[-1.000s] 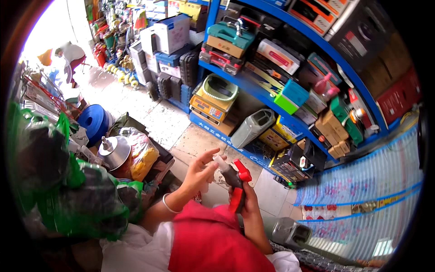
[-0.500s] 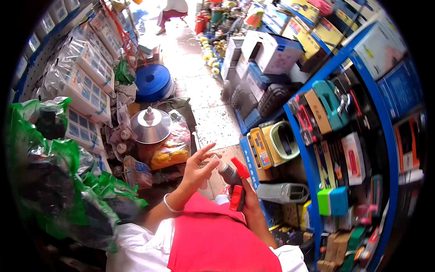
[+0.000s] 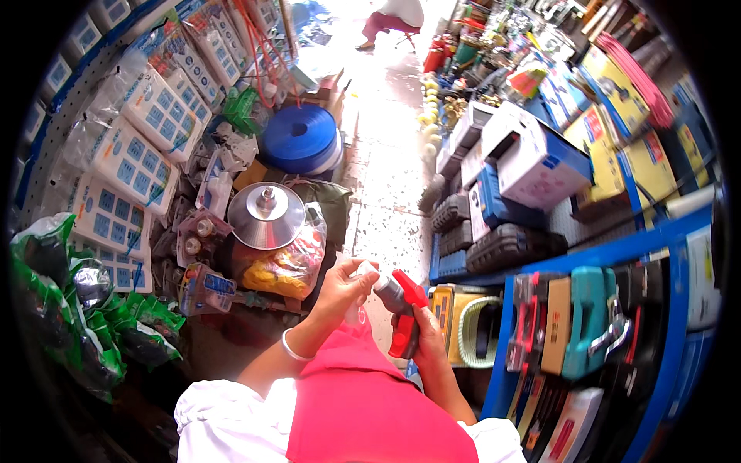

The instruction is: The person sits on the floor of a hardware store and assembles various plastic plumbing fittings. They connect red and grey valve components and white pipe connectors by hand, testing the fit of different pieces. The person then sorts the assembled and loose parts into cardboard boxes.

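Observation:
In front of the red apron (image 3: 370, 401), my right hand (image 3: 430, 337) grips a red-and-grey tool (image 3: 390, 295). The tool has a dark grey cylindrical body, a red lever-like part at the top and a red block lower down; its exact kind is unclear. At the tool's upper left end, my left hand (image 3: 340, 292) is closed with the fingertips on its whitish tip (image 3: 368, 269). A translucent whitish strip hangs beneath those fingers. A pale bangle (image 3: 292, 347) circles my left wrist.
Left are packaged switch panels (image 3: 147, 181), green bags (image 3: 93, 332), a blue hose roll (image 3: 301, 139) and a metal lamp shade (image 3: 266, 216). Blue shelving (image 3: 617, 243) with tool cases (image 3: 588, 320) stands right. A person (image 3: 391, 21) sits at the far aisle end (image 3: 382, 166).
My left fingers, spread apart before, have closed onto the tool's whitish tip. My right hand keeps its hold. The view has swung, shifting the aisle and boxes rightward.

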Action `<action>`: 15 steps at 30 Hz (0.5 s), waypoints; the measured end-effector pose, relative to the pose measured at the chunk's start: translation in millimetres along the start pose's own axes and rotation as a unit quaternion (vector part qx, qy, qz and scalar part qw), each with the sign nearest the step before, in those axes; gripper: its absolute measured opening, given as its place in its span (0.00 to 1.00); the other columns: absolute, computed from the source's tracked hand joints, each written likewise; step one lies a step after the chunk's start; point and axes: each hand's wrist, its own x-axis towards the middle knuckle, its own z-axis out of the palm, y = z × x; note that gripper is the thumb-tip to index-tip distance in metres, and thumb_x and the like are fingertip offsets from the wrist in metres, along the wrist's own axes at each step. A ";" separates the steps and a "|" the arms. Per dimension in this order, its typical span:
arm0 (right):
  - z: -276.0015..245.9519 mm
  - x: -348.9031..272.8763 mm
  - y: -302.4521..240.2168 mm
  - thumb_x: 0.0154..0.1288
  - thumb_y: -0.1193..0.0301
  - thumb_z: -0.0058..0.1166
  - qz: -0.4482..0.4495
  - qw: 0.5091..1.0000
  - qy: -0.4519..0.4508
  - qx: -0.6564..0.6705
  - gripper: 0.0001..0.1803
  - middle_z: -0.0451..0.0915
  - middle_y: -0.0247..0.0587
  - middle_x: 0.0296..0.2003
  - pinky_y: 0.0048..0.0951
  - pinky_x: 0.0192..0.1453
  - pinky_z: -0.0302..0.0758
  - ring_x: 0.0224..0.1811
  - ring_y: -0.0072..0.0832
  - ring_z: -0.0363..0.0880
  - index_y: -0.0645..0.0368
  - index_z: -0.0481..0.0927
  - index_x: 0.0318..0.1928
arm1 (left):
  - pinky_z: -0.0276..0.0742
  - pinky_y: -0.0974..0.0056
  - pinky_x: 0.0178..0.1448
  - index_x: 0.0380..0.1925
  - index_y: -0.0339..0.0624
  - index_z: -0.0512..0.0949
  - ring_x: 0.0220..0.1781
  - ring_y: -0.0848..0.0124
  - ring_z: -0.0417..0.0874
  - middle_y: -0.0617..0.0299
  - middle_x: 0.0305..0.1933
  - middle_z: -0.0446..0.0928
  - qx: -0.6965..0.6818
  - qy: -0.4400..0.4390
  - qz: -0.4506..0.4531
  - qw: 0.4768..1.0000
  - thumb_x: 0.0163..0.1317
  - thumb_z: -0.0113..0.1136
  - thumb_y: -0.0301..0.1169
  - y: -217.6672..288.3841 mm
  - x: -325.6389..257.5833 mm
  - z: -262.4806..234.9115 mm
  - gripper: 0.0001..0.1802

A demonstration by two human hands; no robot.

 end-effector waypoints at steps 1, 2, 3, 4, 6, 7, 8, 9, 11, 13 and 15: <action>3.6 17.1 -13.2 0.71 0.52 0.51 -0.014 1.000 -0.005 -0.020 0.25 0.80 0.43 0.31 0.28 0.31 0.78 0.26 0.27 0.79 0.62 0.73 0.51 | 0.67 0.76 0.26 0.51 0.33 0.77 0.24 0.83 0.71 0.58 0.40 0.82 -0.007 0.019 0.008 1.000 0.64 0.64 0.32 -0.4 18.3 0.5 0.18; 5.6 34.2 -24.5 0.70 0.52 0.51 -0.029 0.999 -0.008 -0.038 0.25 0.80 0.43 0.31 0.29 0.31 0.78 0.26 0.27 0.79 0.62 0.73 0.52 | 0.67 0.76 0.26 0.51 0.33 0.77 0.24 0.83 0.72 0.59 0.40 0.82 -0.014 0.013 0.026 0.999 0.64 0.64 0.32 3.6 34.8 1.8 0.18; -2.0 54.8 -34.9 0.70 0.52 0.52 0.001 1.000 -0.013 -0.020 0.25 0.80 0.42 0.31 0.29 0.32 0.78 0.27 0.27 0.79 0.62 0.74 0.51 | 0.68 0.76 0.26 0.51 0.33 0.78 0.25 0.83 0.72 0.59 0.40 0.82 -0.020 -0.002 0.045 0.999 0.64 0.65 0.32 10.4 55.1 3.4 0.18; -1.2 70.0 -51.4 0.69 0.51 0.52 0.037 0.999 0.019 -0.009 0.25 0.80 0.42 0.31 0.30 0.32 0.78 0.28 0.28 0.80 0.63 0.74 0.50 | 0.68 0.76 0.27 0.50 0.32 0.78 0.25 0.83 0.72 0.59 0.41 0.82 -0.026 -0.019 0.062 0.998 0.63 0.65 0.32 17.3 75.8 4.3 0.19; -14.7 112.2 -72.0 0.69 0.50 0.53 0.087 0.996 -0.011 0.012 0.26 0.80 0.42 0.31 0.32 0.32 0.78 0.28 0.29 0.80 0.62 0.74 0.49 | 0.69 0.77 0.29 0.54 0.33 0.77 0.28 0.83 0.74 0.58 0.46 0.82 -0.005 -0.078 0.069 0.995 0.63 0.64 0.29 36.0 118.1 2.9 0.20; -18.4 129.9 -84.4 0.69 0.50 0.52 0.099 0.994 -0.023 0.034 0.26 0.80 0.43 0.31 0.32 0.32 0.78 0.28 0.30 0.80 0.62 0.74 0.50 | 0.70 0.77 0.29 0.54 0.33 0.76 0.28 0.82 0.74 0.58 0.46 0.82 -0.006 -0.108 0.069 0.992 0.63 0.63 0.27 47.0 140.3 4.3 0.20; -20.9 146.9 -96.9 0.69 0.50 0.52 0.111 0.992 -0.035 0.057 0.26 0.80 0.43 0.31 0.33 0.32 0.78 0.27 0.31 0.80 0.61 0.74 0.50 | 0.71 0.77 0.30 0.55 0.33 0.76 0.28 0.82 0.75 0.57 0.47 0.82 -0.008 -0.138 0.070 0.988 0.64 0.62 0.26 58.3 163.0 5.6 0.20; -16.1 167.1 -109.4 0.69 0.50 0.52 0.124 0.987 -0.056 0.081 0.26 0.80 0.44 0.31 0.33 0.31 0.78 0.27 0.31 0.80 0.61 0.74 0.50 | 0.72 0.77 0.31 0.57 0.34 0.75 0.28 0.82 0.75 0.57 0.48 0.82 0.001 -0.146 0.045 0.988 0.63 0.63 0.27 73.6 185.9 4.1 0.22; 6.6 191.6 -141.6 0.69 0.50 0.51 0.080 0.996 -0.014 0.049 0.25 0.80 0.44 0.31 0.33 0.31 0.78 0.27 0.31 0.79 0.61 0.74 0.50 | 0.70 0.77 0.28 0.53 0.35 0.76 0.25 0.83 0.74 0.62 0.37 0.80 0.022 -0.145 0.030 0.989 0.63 0.65 0.31 91.3 224.3 9.7 0.20; 22.2 216.2 -164.2 0.70 0.51 0.50 0.031 0.999 -0.003 -0.008 0.25 0.80 0.44 0.31 0.32 0.29 0.77 0.28 0.31 0.79 0.62 0.73 0.51 | 0.67 0.77 0.25 0.49 0.35 0.77 0.22 0.84 0.72 0.68 0.27 0.77 0.058 -0.089 0.056 0.993 0.63 0.66 0.33 96.7 262.4 15.5 0.18; 30.3 248.7 -186.6 0.70 0.51 0.50 0.049 0.999 -0.018 0.007 0.26 0.80 0.44 0.32 0.30 0.29 0.77 0.27 0.29 0.79 0.61 0.72 0.53 | 0.67 0.78 0.26 0.50 0.36 0.77 0.23 0.85 0.72 0.66 0.28 0.77 0.022 -0.069 0.094 0.993 0.64 0.65 0.33 116.3 301.3 23.3 0.18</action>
